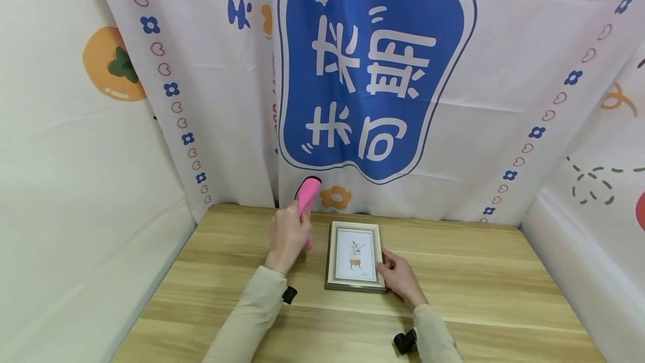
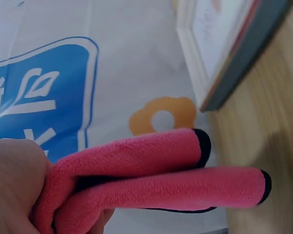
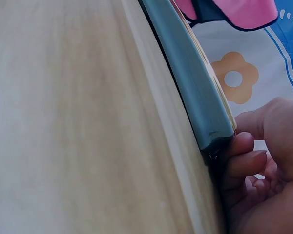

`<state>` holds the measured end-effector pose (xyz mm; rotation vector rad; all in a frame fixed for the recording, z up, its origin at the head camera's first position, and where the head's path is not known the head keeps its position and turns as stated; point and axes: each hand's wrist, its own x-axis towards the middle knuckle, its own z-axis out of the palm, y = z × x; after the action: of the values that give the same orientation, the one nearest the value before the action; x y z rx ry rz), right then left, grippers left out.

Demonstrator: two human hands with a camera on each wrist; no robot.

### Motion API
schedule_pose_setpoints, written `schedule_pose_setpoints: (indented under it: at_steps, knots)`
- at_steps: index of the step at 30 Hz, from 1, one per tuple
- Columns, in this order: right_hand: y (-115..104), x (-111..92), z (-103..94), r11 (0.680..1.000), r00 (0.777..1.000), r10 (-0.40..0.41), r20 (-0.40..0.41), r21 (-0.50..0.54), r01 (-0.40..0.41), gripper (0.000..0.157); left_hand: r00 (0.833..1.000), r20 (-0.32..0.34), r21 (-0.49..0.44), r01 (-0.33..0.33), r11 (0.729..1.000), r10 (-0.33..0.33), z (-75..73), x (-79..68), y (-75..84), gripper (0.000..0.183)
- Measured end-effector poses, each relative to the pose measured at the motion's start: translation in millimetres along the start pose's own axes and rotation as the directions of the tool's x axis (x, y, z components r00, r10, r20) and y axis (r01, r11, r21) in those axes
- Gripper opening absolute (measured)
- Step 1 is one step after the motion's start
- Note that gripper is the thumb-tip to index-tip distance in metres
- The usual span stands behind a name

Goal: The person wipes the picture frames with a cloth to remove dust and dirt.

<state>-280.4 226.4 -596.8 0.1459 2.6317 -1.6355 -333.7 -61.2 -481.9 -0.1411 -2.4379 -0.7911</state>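
A folded pink cloth [image 1: 308,195] with black edging is gripped in my left hand [image 1: 288,235], held up to the left of a picture frame. In the left wrist view the cloth [image 2: 136,158] shows two plush folds pointing toward the frame. The picture frame [image 1: 332,256] lies face up on the table, pale-rimmed around a small plant drawing [image 1: 355,255]. My right hand [image 1: 400,278] pinches its right edge, thumb near the top face. From the right wrist, the fingers [image 3: 244,163] curl at the corner of the frame's grey-blue side [image 3: 195,87].
The wooden table [image 1: 468,273] ends at a hanging white cloth backdrop [image 1: 504,144] with a blue lettered patch [image 1: 347,71]. White fabric walls [image 1: 75,184] stand on both sides. Small black devices [image 1: 405,342] sit at the wrists.
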Motion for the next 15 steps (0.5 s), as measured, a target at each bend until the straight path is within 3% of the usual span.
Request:
schedule_pose_setpoints:
  at_steps: [9,15]
  knots:
    - [-1.8,0.3,-2.0,1.000,1.000,-0.008,0.003,0.004,0.008,0.059,1.000,0.022,0.102,0.001,0.995,-0.003,18.4,-12.1,-11.8,0.019]
    - [-2.7,-0.5,-0.8,1.000,1.000,-0.010,-0.003,0.009,0.010,0.059,0.997,0.078,0.030,-0.027,0.999,0.024,36.9,-27.3,-6.3,0.012]
